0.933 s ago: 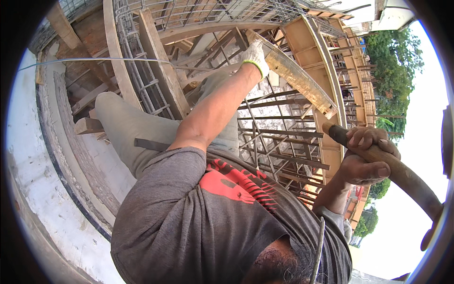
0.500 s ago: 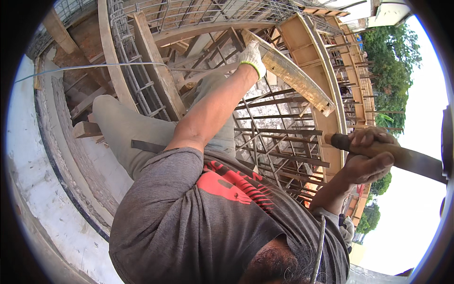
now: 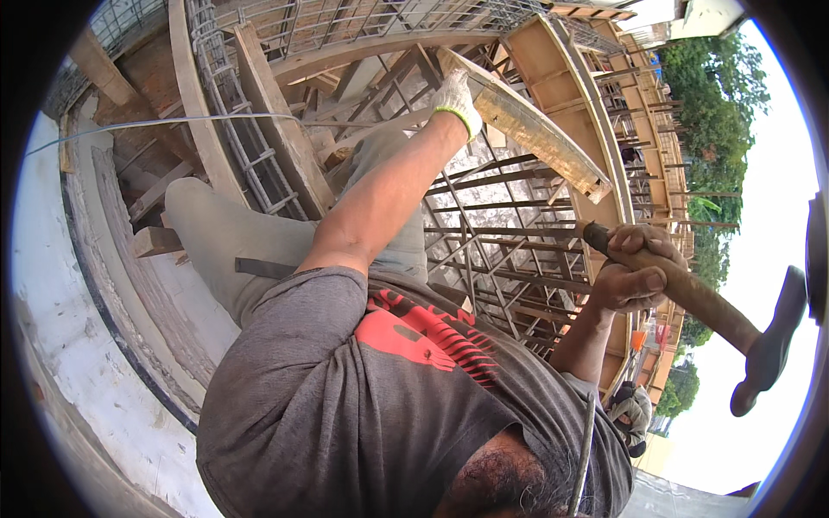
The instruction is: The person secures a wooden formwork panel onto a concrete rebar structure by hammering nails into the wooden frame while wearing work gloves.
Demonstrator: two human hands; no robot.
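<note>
My right hand (image 3: pixel 637 269), bare, is wrapped round the wooden handle of a hammer (image 3: pixel 717 318) at the right. The hammer's dark metal head points away from my body against the bright sky, touching nothing. A dark wrap covers the butt end of the handle. At the upper middle, my left hand (image 3: pixel 458 102) wears a pale knitted glove with a yellow-green cuff. It grips the upper end of a worn wooden board (image 3: pixel 535 129) that slants down to the right. The left fingertips are partly hidden.
Rebar cages (image 3: pixel 250 155) run between timber boards at the upper left. Below the board, many props and crossed bars (image 3: pixel 509 242) stand over a lower level. Plywood formwork (image 3: pixel 553 69) curves along the right. A thin cable (image 3: pixel 173 122) crosses the left. Another person (image 3: pixel 633 410) is farther off.
My right hand has moved left with the hammer, and the whole hammer head now shows. My left hand stays on the board, with only a slight shift of the view.
</note>
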